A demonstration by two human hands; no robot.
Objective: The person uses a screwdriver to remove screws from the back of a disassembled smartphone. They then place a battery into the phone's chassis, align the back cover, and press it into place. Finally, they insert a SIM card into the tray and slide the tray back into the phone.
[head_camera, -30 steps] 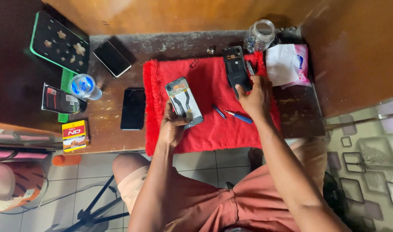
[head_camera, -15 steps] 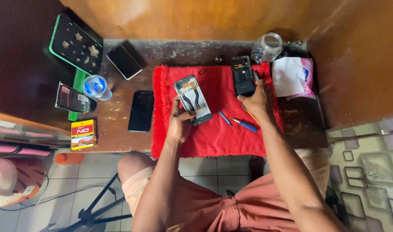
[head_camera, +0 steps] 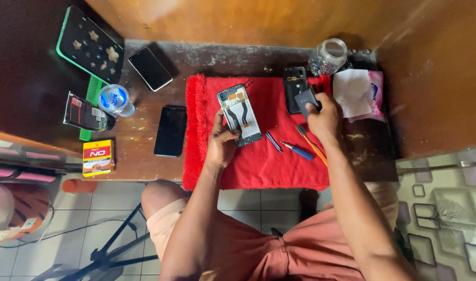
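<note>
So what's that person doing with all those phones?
A person sits at a small wooden table with a red cloth on it. Their left hand holds an opened phone with its insides showing. Their right hand grips a dark flat part beside a black back cover. Small screwdrivers lie on the cloth, and two whole phones rest nearby.

Left hand [head_camera: 221, 143] curled, gripping; right hand [head_camera: 323, 117] closed, arm extended.

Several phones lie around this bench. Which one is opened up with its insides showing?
The phone in the left hand: the opened phone on the red cloth, ribbon cable exposed. The two phones left of the cloth are closed.
</note>
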